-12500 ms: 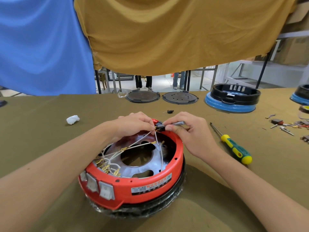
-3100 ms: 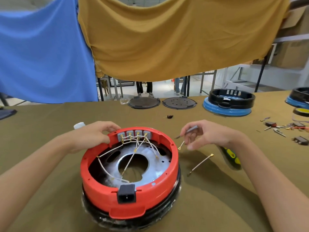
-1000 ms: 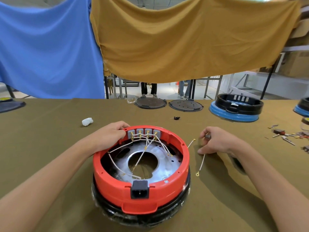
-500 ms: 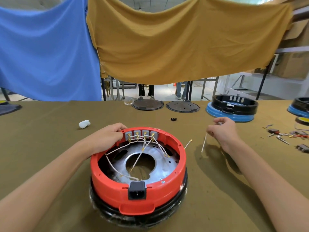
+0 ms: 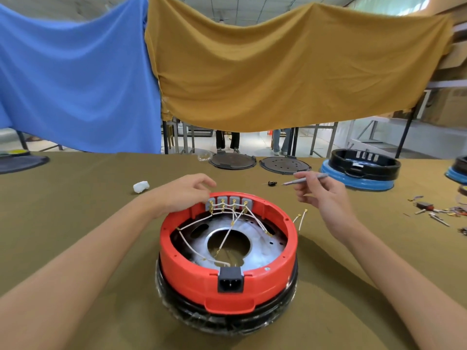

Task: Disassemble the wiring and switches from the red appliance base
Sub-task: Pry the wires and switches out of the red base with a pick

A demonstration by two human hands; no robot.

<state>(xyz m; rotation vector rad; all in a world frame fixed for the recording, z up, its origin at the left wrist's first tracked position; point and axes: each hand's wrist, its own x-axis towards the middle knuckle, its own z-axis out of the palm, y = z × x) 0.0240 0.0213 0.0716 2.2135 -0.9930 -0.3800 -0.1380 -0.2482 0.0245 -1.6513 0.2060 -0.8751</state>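
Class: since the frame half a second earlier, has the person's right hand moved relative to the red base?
Yes. The right hand, pinching a thin grey tool, rose away from the red base.

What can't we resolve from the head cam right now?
- Switch fronts: face away; only their backs and terminals show.
- Left hand fingertips: behind the red base rim, contact unclear.
- Loose wires: lower ends hidden by the rim.
- Small parts at right: too small, partly cut by the edge.
- Tool in right hand: tip too thin to identify.
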